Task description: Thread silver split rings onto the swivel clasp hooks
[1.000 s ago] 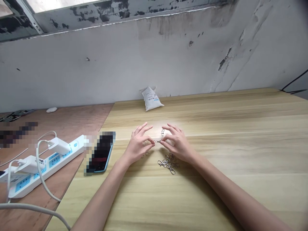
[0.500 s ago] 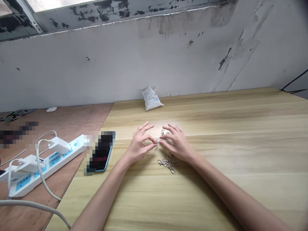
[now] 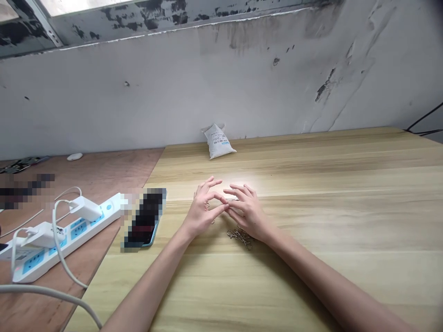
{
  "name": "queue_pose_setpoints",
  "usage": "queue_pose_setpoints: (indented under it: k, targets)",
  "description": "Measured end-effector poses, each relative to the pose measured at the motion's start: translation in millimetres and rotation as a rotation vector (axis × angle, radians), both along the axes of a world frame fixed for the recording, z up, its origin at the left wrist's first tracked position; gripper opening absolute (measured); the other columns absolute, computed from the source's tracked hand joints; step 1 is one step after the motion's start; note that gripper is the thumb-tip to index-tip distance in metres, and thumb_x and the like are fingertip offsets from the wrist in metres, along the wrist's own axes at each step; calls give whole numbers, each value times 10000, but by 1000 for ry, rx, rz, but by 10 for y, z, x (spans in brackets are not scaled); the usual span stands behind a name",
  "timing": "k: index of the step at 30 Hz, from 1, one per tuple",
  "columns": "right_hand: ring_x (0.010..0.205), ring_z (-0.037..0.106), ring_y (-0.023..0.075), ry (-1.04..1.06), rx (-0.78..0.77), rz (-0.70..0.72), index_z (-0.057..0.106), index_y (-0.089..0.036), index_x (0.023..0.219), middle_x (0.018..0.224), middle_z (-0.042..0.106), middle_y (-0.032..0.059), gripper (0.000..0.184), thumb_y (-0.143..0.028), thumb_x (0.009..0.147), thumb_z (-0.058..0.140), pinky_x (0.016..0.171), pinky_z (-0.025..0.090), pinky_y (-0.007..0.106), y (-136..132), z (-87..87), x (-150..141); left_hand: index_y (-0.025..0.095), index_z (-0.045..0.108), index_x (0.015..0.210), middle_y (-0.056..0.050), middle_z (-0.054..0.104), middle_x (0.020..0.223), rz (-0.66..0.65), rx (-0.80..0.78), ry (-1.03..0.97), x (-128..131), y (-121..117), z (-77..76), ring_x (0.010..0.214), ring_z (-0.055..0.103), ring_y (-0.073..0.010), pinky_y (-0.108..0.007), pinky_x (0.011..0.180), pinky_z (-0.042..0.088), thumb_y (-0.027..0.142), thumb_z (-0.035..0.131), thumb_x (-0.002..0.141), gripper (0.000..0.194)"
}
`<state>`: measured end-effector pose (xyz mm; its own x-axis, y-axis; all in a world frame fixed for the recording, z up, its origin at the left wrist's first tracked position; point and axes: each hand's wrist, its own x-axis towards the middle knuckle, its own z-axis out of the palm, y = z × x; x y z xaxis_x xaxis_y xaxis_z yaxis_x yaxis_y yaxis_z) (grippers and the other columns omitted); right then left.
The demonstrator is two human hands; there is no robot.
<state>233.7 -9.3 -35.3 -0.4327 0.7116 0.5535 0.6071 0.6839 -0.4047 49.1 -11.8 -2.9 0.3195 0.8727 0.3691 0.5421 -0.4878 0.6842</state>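
Over the wooden tabletop, my left hand pinches thumb against index finger, other fingers raised. Its tips meet those of my right hand, whose thumb and index finger are also drawn together. Whatever lies between the fingertips is too small and covered to name. Beneath my right wrist is a pile of silver swivel snap hooks, partly hidden by the hand. A metal ring peeks out below my left hand, with another bit of metal by its palm. More metal shows faintly behind my right fingers.
A white labelled packet stands at the back near the wall. Left of my hands lies a phone, partly blurred out. Farther left, a white power strip with plugged-in chargers and cables rests on a reddish board.
My right hand has moved slightly left, so its fingertips now touch those of my left hand. The small metal bit seen at my left fingertips is now covered.
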Motion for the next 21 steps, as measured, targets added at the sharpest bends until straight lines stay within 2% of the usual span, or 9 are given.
queue_pose_setpoints:
  k: [2,5,9,13,16,19,21]
  targets:
    - [1267,491,259,-6,10,4,709,-275,970,1248,648,59,204,-283,959,506,1083,314,536,0,10,11,236,684,881,-51,520,1403,19,-27,-10,-10,8,-5,1422,315,-267,-547,1160,267,305,692,832,84]
    - [1271,487,255,-20,25,10,712,-271,941,1255,645,53,211,-287,965,503,1087,303,533,-2,26,25,251,687,995,-58,530,1395,25,-81,-29,-29,24,-15,1407,343,-261,-537,1152,293,314,720,805,203]
    - [1268,490,258,-39,28,13,724,-281,948,1209,672,45,200,-302,957,525,1095,281,547,8,40,40,247,729,867,-48,539,1390,-17,-131,-48,-69,57,-11,1404,349,-270,-547,1154,294,320,729,794,103]
    - [1254,502,260,-32,7,12,738,-295,900,1195,675,34,194,-334,943,553,1079,297,556,42,63,91,232,722,801,-60,549,1384,-5,-154,-53,-131,89,11,1387,382,-278,-561,1146,309,321,727,794,89]
    - [1277,478,257,-30,-24,33,736,-290,885,1221,660,29,206,-333,947,544,1086,289,560,51,90,127,237,714,797,-51,539,1394,26,-29,74,-137,74,25,1405,348,-279,-590,1145,288,316,694,828,86]
    - [1300,454,258,-25,-42,48,731,-280,904,1242,648,38,214,-300,953,523,1097,274,569,18,127,111,231,699,789,-49,499,1438,95,246,317,-63,18,32,1439,287,-292,-657,1169,124,237,636,868,101]
    - [1307,448,263,-13,-46,51,727,-269,892,1242,649,46,223,-281,952,512,1096,278,570,-8,149,83,218,682,786,-55,462,1474,116,406,443,-5,-15,29,1447,278,-294,-660,1176,27,183,585,890,146]
